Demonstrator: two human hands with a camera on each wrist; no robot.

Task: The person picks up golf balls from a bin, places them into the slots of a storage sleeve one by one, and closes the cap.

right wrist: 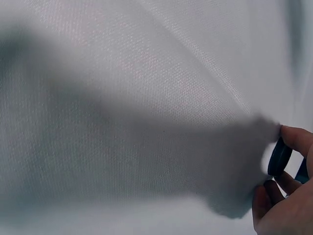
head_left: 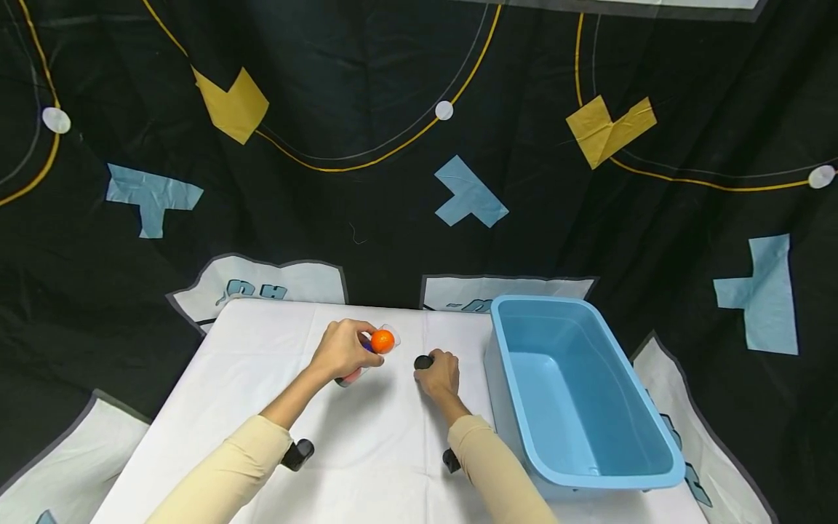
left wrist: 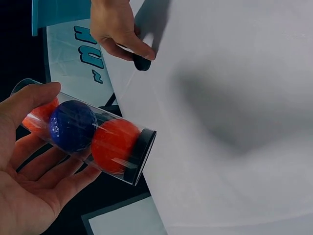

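Note:
My left hand [head_left: 345,346] holds a clear plastic tube [left wrist: 108,117] above the white table, tilted. Inside it sit an orange ball [head_left: 382,340] at the upper end, a dark blue ball [left wrist: 73,126] in the middle and a red-orange ball [left wrist: 116,145] against the black base [left wrist: 140,157]. The tube's upper end looks uncovered. To the right, low over the cloth, my right hand [head_left: 441,373] pinches a round black cap [right wrist: 280,157] between thumb and fingers. Whether the cap touches the cloth, I cannot tell.
A light blue plastic tub [head_left: 513,393] stands on the right side of the white-covered table [head_left: 366,466]. One black object [head_left: 298,455] is beside my left forearm; another black object [head_left: 450,461] is partly hidden by my right sleeve. A black curtain [head_left: 366,218] hangs behind.

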